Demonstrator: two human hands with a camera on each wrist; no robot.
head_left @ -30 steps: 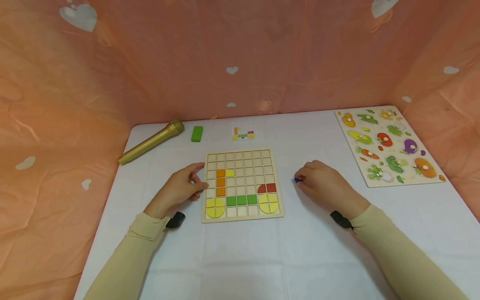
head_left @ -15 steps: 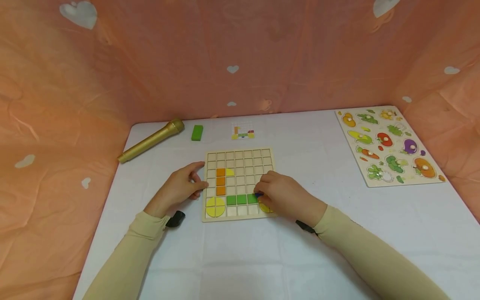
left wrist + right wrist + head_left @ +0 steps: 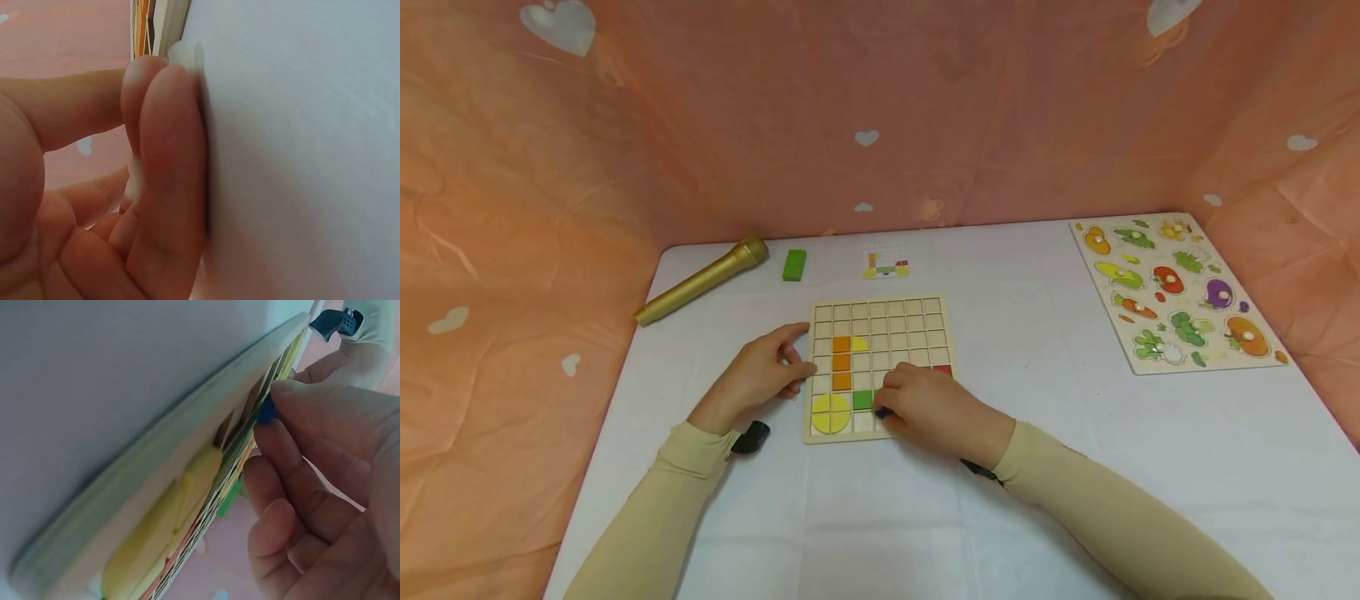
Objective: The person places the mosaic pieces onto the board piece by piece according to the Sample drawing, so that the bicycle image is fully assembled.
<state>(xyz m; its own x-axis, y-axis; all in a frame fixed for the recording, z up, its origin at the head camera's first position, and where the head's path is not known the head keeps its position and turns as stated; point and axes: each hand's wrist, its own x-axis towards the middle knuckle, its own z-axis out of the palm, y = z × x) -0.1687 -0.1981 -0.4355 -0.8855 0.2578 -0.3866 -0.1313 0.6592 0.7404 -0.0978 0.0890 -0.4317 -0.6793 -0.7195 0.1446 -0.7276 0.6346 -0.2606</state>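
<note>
A wooden grid board [image 3: 917,321] lies on the table, with orange, yellow, green and red pieces in its cells. My left hand [image 3: 763,375] touches its left edge with thumb and fingertip spread apart; in the left wrist view the fingers [image 3: 172,137] lie against the table by the edge. Over the lower middle of the board, my right hand [image 3: 936,407] pinches a small dark-blue piece [image 3: 883,412] between thumb and finger, just below the green squares [image 3: 862,400]. The blue piece [image 3: 267,410] shows clearly in the right wrist view. My right hand hides the board's lower right part.
Behind the board lies a small pattern card [image 3: 885,262], with a green block [image 3: 793,265] to its left. A gold microphone [image 3: 700,282] rests at the back left. At the right is a vegetable puzzle board [image 3: 1176,292]. Pink cloth [image 3: 880,175] stands around the table's back and sides.
My right hand has carried the blue piece leftward from the table right of the board to above its lower middle cells. The left hand has stayed at the board's left edge.
</note>
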